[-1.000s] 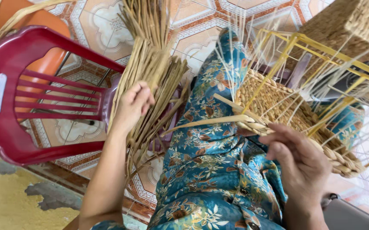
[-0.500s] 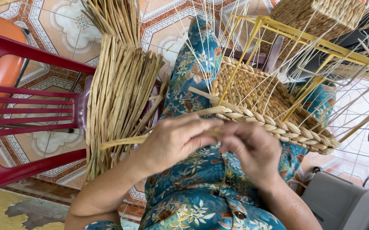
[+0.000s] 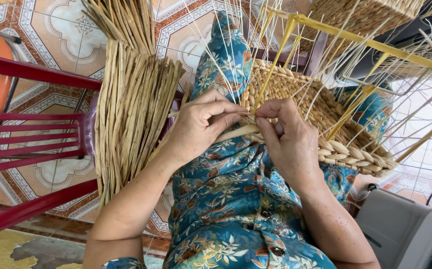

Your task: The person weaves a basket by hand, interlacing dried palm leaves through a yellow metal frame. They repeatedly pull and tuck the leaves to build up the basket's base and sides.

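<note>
A half-woven straw basket [image 3: 303, 107] on a yellow wire frame [image 3: 360, 42] rests on my lap. My left hand [image 3: 201, 127] and my right hand [image 3: 283, 137] meet at its near edge. Both pinch the same pale straw strand [image 3: 236, 133], which runs between them against the braided rim [image 3: 355, 152]. Thin pale upright strands fan out from the basket. A thick bundle of dried straw [image 3: 131, 104] hangs just left of my left forearm.
A red plastic chair [image 3: 31, 134] stands at the left on patterned floor tiles [image 3: 66, 35]. Another woven basket [image 3: 365, 15] sits at the top right. A grey box-shaped object [image 3: 408, 231] is at the lower right. My lap is covered in teal floral cloth [image 3: 231, 194].
My left hand left the straw bundle, brought a strand over, and joined my right hand at the basket rim. The view has shifted closer to the hands.
</note>
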